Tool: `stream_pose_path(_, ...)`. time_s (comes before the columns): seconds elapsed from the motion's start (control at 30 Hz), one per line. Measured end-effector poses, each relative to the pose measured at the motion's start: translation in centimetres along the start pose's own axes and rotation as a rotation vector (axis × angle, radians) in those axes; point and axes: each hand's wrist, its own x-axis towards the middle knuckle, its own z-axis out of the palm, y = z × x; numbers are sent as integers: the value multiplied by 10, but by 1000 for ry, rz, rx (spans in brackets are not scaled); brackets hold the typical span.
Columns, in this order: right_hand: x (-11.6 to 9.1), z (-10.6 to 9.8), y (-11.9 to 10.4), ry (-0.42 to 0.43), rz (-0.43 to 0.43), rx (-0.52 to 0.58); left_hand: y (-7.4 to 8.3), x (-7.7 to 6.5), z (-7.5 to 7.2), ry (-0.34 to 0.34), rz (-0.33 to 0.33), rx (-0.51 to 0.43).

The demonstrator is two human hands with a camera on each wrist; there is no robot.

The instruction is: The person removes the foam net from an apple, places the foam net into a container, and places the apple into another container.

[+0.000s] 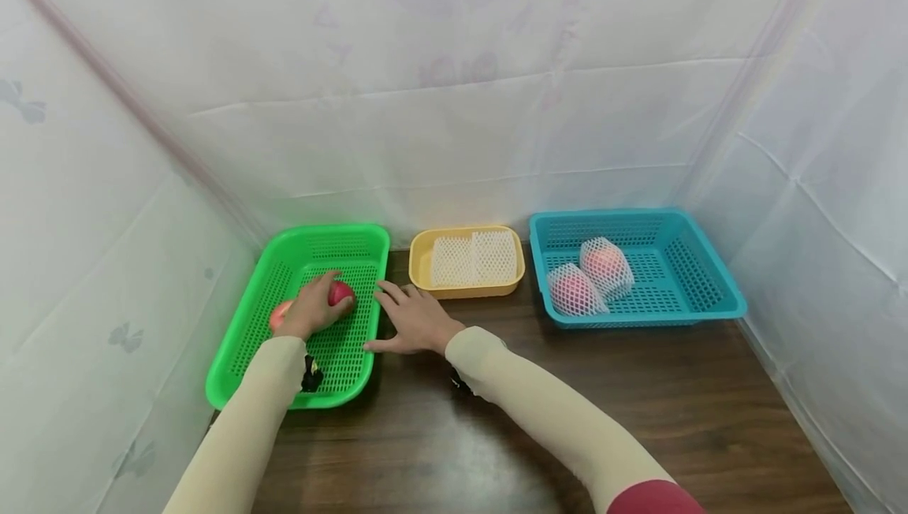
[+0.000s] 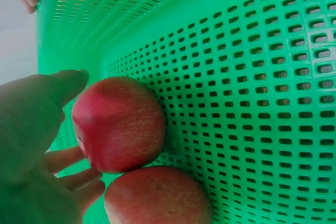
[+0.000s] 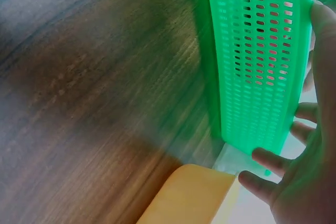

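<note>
In the head view, a red apple (image 1: 341,293) lies in the green basket (image 1: 385,242), and my left hand (image 1: 312,307) holds it with thumb and fingers around its side. The left wrist view shows the held apple (image 2: 122,124) right against a second apple (image 2: 160,198), which is partly under my hand in the head view. My right hand (image 1: 414,321) is spread, palm down, beside the green basket's right wall. Its fingertips are right at that rim, as the right wrist view also shows.
A yellow tray (image 1: 468,292) with white foam nets (image 1: 494,258) stands at the back, right of the green basket. Farther right, a blue basket (image 1: 709,262) contains two net-wrapped fruits (image 1: 606,263). White curtains (image 1: 454,128) surround the dark wooden table (image 1: 511,435) at the back and sides.
</note>
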Motion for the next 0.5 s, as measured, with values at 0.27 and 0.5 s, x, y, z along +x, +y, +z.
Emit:
stream_pose_path(0.27,0,-3,2,-8,-19,-90,3,-5,-2,95,12,-22)
stream_pose_path(0.5,-4,-8,9,19,-34,-59,3,-5,-2,157,42,-33)
